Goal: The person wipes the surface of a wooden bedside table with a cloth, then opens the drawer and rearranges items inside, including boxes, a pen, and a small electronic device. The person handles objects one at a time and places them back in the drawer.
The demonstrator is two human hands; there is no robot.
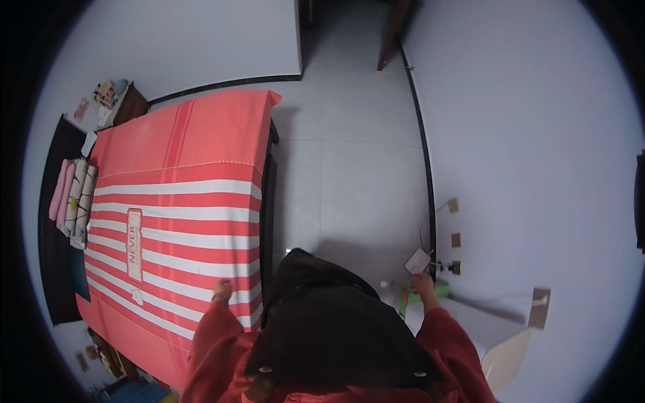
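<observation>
My left hand (221, 290) is over the near edge of a bed with a red and white striped bedspread (201, 242). Its fingers look loosely curled, and nothing shows in them; whether it touches the cloth I cannot tell. On the other side, my right hand (422, 285) is low beside the wall, just in front of a small white box-shaped device (417, 261). A green object (441, 289) lies beside that hand, partly behind it. The hand is small and blurred, so any grip is unclear. A dark apron-like garment (332, 322) hangs between my two red sleeves.
Grey floor tiles (352, 176) run between bed and wall toward a brown door (392, 40). Wall sockets (454, 205) with a cord are at right, above a white surface (468, 325) and chair-like back (506, 357). Folded bedding (75, 196) and a nightstand (130, 105) are left.
</observation>
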